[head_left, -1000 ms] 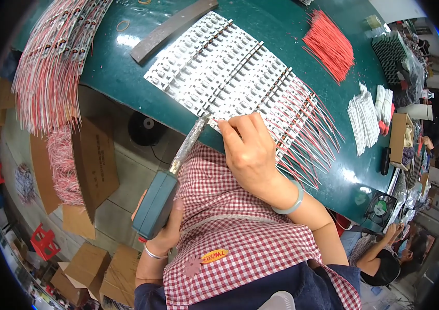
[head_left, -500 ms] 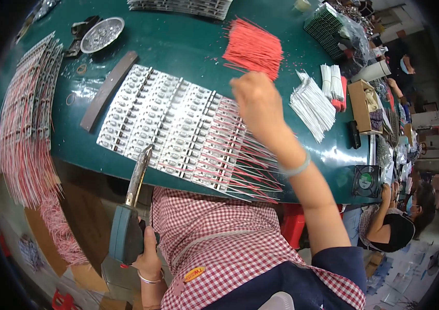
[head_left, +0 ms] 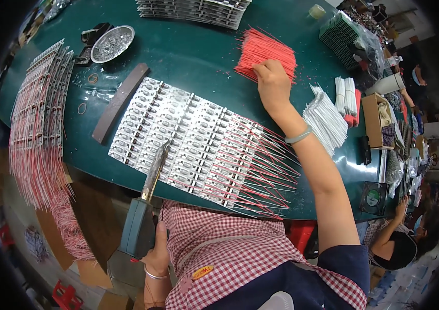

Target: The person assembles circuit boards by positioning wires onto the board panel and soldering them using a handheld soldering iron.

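My left hand (head_left: 157,254) grips the teal and black handle of a soldering gun (head_left: 138,228). Its metal tip points up over the near edge of a silver-white panel of small metal parts (head_left: 181,121) in rows. Red and white wires (head_left: 271,178) stick out from the panel's right end. My right hand (head_left: 275,87) is at the near edge of a pile of red wires (head_left: 265,49), fingers pinched together. Whatever is between those fingertips is too small to make out. Right of that hand lies a pile of white wires (head_left: 327,121).
A dark grey bar (head_left: 120,102) lies along the panel's left end. Farther left are a metal dish (head_left: 112,44) and stacked wired panels (head_left: 38,111). More panels (head_left: 193,13) stand at the back. A cardboard box (head_left: 372,111) and a small fan (head_left: 374,197) sit right; a co-worker (head_left: 397,245) sits beyond.
My right hand has moved from above the panel's right end to the red wire pile. The whole view has shifted slightly; my left hand still holds the soldering gun.
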Tool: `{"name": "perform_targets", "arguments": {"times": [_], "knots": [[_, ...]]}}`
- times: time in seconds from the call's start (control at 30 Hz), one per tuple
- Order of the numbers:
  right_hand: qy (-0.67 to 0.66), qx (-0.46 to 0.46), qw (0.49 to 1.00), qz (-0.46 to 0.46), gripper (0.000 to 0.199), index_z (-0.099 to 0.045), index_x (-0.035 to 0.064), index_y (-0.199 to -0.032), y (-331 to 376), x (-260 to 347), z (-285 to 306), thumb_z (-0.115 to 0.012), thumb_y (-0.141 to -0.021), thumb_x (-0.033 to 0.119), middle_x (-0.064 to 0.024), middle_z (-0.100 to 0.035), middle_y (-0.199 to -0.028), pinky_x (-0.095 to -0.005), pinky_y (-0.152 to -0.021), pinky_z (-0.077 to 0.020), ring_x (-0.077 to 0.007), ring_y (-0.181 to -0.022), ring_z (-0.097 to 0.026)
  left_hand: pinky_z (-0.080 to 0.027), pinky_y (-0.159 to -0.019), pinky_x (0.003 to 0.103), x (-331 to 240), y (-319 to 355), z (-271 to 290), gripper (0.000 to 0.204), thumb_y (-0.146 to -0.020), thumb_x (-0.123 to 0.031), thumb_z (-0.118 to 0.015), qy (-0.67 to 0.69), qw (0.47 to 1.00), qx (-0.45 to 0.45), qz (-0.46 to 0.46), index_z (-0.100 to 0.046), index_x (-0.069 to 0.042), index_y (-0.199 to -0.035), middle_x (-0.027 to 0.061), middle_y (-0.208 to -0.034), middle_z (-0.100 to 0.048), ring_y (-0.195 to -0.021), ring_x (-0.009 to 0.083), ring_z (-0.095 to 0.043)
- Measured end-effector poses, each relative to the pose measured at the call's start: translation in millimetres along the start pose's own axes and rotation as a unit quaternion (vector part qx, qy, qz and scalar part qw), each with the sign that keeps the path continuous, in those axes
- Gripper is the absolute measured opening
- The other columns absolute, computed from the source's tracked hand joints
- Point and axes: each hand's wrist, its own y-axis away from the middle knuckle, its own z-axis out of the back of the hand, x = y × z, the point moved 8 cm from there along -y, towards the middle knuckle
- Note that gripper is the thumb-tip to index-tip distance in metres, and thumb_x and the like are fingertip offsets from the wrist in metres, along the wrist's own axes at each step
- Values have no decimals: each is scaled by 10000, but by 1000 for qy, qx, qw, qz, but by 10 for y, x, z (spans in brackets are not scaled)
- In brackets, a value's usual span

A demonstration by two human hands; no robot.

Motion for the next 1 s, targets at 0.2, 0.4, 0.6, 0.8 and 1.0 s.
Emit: {"name": "perform_targets", "arguments": {"times": [0.2,0.4,0.6,0.8,1.0], "knots": [[56,49,996,39,107,-637,41,-851,-50,79,-59,-614,-756,-2,-93,-589,-857,-378,-709,-518,-273,-842,-585,-389,-516,233,-153,-103,-85,352,-901,62,-648,0,999,29,-36,-596,53,-1249,97,-1102,-662,-599,76,-485],[79,89,991,58,123,-591,61,-882,-63,63,-89,-611,-769,19,-106,-580,-859,-391,-704,-519,-286,-845,-586,-391,-508,238,-124,-105,-154,374,-891,86,-640,21,999,35,-23,-582,64,-1260,121,-1165,-658,-596,82,-489],[52,111,992,41,176,-682,59,-959,-179,-44,31,-591,-812,29,-112,-613,-937,-414,-769,-551,-291,-945,-624,-398,-510,239,-142,-142,-148,387,-891,90,-639,7,998,41,-44,-574,67,-1272,124,-1161,-659,-602,92,-505],[136,217,952,169,104,-692,41,-872,-481,438,402,-637,-785,35,-103,-630,-968,-385,-746,-569,-282,-953,-639,-404,-502,237,-107,-156,-138,394,-885,92,-643,-3,997,45,-71,-570,76,-1272,152,-1157,-652,-615,103,-526],[233,387,860,238,60,-719,51,-754,-237,830,22,-717,-696,60,-107,-658,-890,-356,-695,-584,-268,-905,-655,-400,-477,237,-201,-272,-187,388,-871,90,-655,37,997,36,-56,-573,83,-1249,172,-1160,-649,-606,112,-539]]}}
